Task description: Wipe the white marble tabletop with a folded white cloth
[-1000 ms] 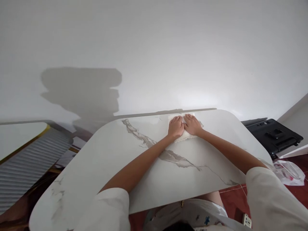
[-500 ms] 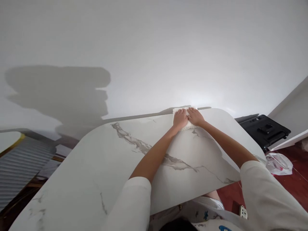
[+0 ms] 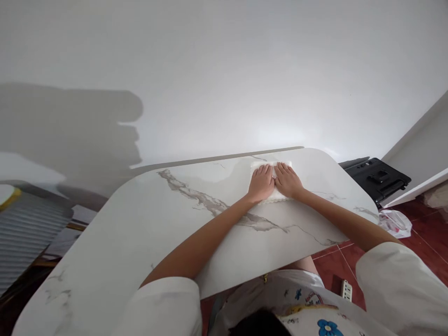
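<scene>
A white cloth (image 3: 277, 196) lies spread on the white marble-patterned table (image 3: 196, 233), in from its far edge. My left hand (image 3: 262, 183) rests palm down on the left part of the cloth, fingers stretched forward. Beside it, my right hand (image 3: 287, 180) presses flat on the right part, its fingers also extended. The thumbs meet or nearly touch in the middle. Both hands cover much of the cloth; its back corners and scalloped near edge show.
A pale wall (image 3: 224, 70) stands behind the table. To the right are a black suitcase (image 3: 380, 179), a plastic bag (image 3: 395, 224) and a white power strip (image 3: 346, 290) on the red floor. Ribbed grey furniture (image 3: 31, 233) stands at the left.
Both hands have drawn the cloth back from the table's far edge toward me. My elbows are bent further outward, and the view has shifted slightly.
</scene>
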{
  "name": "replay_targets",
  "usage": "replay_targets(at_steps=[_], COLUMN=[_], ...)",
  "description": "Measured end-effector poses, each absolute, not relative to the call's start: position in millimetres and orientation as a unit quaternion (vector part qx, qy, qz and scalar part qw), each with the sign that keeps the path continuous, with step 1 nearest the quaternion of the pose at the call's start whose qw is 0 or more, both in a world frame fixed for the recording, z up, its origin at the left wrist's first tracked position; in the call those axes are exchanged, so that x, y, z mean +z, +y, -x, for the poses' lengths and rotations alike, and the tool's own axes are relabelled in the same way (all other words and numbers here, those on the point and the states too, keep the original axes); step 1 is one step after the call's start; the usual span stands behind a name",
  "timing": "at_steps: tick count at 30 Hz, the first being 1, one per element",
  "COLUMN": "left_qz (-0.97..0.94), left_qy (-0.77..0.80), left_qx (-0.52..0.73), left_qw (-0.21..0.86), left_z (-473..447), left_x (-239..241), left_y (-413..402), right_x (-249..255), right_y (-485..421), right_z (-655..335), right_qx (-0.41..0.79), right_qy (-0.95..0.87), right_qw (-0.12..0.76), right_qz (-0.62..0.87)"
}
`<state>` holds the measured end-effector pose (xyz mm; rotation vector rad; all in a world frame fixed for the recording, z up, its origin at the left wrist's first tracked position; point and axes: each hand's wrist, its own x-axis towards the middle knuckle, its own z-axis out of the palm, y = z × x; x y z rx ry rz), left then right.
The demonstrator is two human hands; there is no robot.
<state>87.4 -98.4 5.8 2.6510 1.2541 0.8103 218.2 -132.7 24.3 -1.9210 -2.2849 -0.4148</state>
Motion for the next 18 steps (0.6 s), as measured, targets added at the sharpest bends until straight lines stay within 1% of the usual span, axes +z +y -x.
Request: replay_targets(at_steps=[8,13,18], left_qz=[-0.865,-0.824,-0.795], left_qy=[0.411,0.425,0.439], left_qx=[0.269,0.319,0.325], left_qw=[0.101,0.198,0.264], left_z=[-68.2,-61.4,-70.8], left_x=[5.4,-2.6,-9.7], left_y=[-146.5,-189.1,-238.8], right_x=[19.1,19.7,27.1], right_y=[-186.3,-235.8,-282.0], right_z=[-198.0,-195.5,-217.9], right_qx=[-0.155,-0.157,-0.112], right_qy=[-0.759,-0.779,-0.815], right_qw=[0.085,0.091,0.087], right_qz=[0.627,0.6,0.563])
